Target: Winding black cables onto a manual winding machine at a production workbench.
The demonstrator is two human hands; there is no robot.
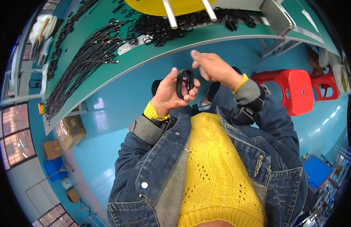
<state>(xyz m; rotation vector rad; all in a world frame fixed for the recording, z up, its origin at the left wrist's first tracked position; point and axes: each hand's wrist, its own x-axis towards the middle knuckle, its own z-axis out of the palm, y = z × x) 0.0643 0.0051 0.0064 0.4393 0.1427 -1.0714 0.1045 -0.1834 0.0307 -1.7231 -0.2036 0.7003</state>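
Observation:
My left hand (166,93) is closed round a coiled black cable (179,84), which stands as an upright oval loop between thumb and fingers, in front of my body and below the table edge. To its right and slightly higher, my right hand (215,69) is apart from the coil. Its fingers point left, partly stretched and loosely bent, with nothing visible in them. On the green table (79,36) beyond my left hand lies a long bundle of black cables (84,62) with plugs at one end. Next to it is a heap of small black rings or coils (160,30).
A yellow round object (156,5) with pale legs stands over the heap. Red plastic stools (296,89) are at the right, on the blue floor (118,113). Cardboard boxes (70,130) sit under the table's left end. A metal frame (279,19) is at the table's right.

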